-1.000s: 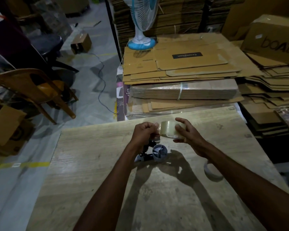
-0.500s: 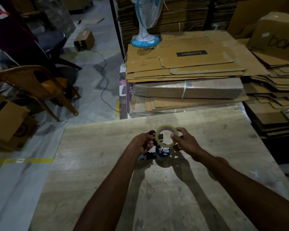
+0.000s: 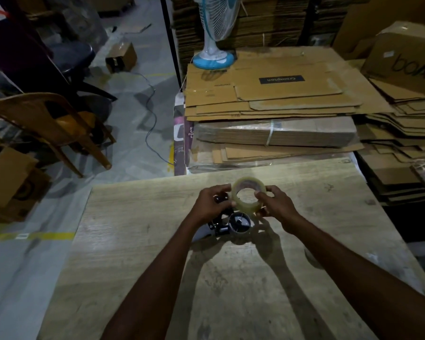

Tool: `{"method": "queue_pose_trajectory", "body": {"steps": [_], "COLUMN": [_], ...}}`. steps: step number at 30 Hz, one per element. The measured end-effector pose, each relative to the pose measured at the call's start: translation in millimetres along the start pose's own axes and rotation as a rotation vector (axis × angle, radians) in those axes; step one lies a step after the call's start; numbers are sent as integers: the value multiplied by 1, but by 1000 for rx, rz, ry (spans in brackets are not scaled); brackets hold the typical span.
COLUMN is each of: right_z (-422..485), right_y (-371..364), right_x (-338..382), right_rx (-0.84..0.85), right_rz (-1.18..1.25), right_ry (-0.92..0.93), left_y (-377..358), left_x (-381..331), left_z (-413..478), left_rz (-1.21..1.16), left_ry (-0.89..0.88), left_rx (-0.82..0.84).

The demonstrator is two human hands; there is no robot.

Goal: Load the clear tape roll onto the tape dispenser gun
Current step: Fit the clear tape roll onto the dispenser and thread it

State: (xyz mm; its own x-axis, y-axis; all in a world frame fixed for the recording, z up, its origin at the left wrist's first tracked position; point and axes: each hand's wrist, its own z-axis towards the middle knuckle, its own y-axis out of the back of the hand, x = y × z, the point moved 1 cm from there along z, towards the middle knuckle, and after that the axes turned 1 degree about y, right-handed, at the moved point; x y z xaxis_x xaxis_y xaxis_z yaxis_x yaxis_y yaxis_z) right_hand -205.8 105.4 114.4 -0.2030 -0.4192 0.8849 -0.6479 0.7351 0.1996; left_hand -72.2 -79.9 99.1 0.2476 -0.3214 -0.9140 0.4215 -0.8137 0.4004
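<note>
Both forearms reach forward over the counter (image 3: 138, 253), a pale wood-grain top that serves as the working surface. The tape dispenser gun (image 3: 227, 223) sits low between the hands, apparently resting on or just above the counter, with its round grey hub turned up toward the camera; this presents the spindle openly for loading. The left hand (image 3: 212, 204) is closed around the black upper part of the gun, judged to be steadying it so that it does not shift while the roll goes on. The right hand (image 3: 276, 204) is closed on the clear tape roll (image 3: 248, 195), thumb and fingers pinching its right rim, so the open core faces the viewer and stays unobstructed. The roll is just above and behind the hub, close to it but not yet seated; whether its lower edge touches the gun cannot be determined. Judgement: the step in hand is aligning core to hub, and the roll remains to be pressed home. Beyond the counter lie stacks of flattened cardboard (image 3: 268, 94), with a pedestal fan (image 3: 215, 55) standing on them, and a wooden chair (image 3: 47, 123) on the floor to the left.
</note>
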Motion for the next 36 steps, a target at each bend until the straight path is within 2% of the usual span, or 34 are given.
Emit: {"method": "queue_pose_trajectory", "body": {"steps": [3, 8, 10, 12, 14, 18, 21, 24, 27, 30, 36], "right_z": [-3, -5, -10, -13, -19, -48, -52, -25, -18, -30, -31], "right_y": [0, 3, 7, 10, 8, -2, -21, -42, -52, -57, -60], "right_x": [-5, -12, -12, -14, -16, -11, -20, -57, -69, -51, -43], "right_rx": [30, 209, 293, 323, 256, 161, 44, -30, -95, -168, -180], "right_rz": [36, 19, -74, -304, -489, -602, -664, -746, -725, -730, -745], "right_ry": [-36, -18, 19, 95, 211, 427, 409, 357, 330, 321, 279], "left_y": [3, 9, 12, 12, 12, 17, 27, 30, 29, 27, 27], "left_x": [2, 2, 4, 3, 2, 13, 21, 24, 34, 45, 49], "left_z": [9, 11, 13, 11, 10, 10, 15, 21, 28, 31, 32], "left_rz": [35, 111, 128, 137, 122, 206, 297, 379, 501, 547, 546], "left_ry": [3, -36, -57, -56, -43, -101, -219, -361, -442, -472, -508], "left_rx": [33, 52, 74, 120, 186, 299, 343, 283, 205, 186, 182]}}
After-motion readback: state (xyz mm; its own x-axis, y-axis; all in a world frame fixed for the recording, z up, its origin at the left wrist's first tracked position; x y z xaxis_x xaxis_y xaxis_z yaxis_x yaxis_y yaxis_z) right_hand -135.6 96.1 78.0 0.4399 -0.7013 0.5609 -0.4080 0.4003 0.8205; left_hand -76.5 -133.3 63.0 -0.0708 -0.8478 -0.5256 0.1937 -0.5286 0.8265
